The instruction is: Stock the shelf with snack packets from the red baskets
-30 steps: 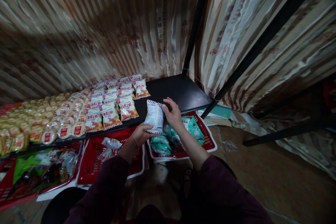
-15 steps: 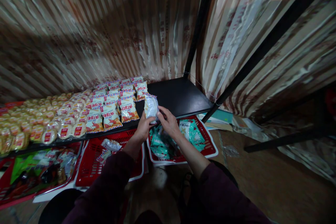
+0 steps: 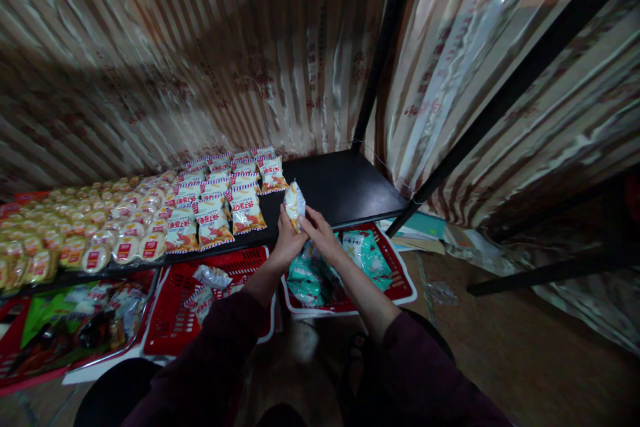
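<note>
Both hands meet at the near edge of the flat black shelf [image 3: 345, 187]: the left hand [image 3: 286, 243] and right hand [image 3: 320, 233] pinch one small orange-and-white snack bag [image 3: 294, 203], held upright. Bare shelf lies to the right. Matching bags [image 3: 215, 197] fill rows on the left. Below, two red plastic baskets [image 3: 173, 320] sit; the right one [image 3: 400, 283] holds green packets [image 3: 367, 250].

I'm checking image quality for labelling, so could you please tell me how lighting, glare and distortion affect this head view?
Head view: dim overall; bright glare streaks on the striped foil curtain; strong wide-angle bending of the black shelf posts; floor and sleeves in deep shadow; the snack packet between left hand and right hand is slightly soft, its print unreadable.
</note>
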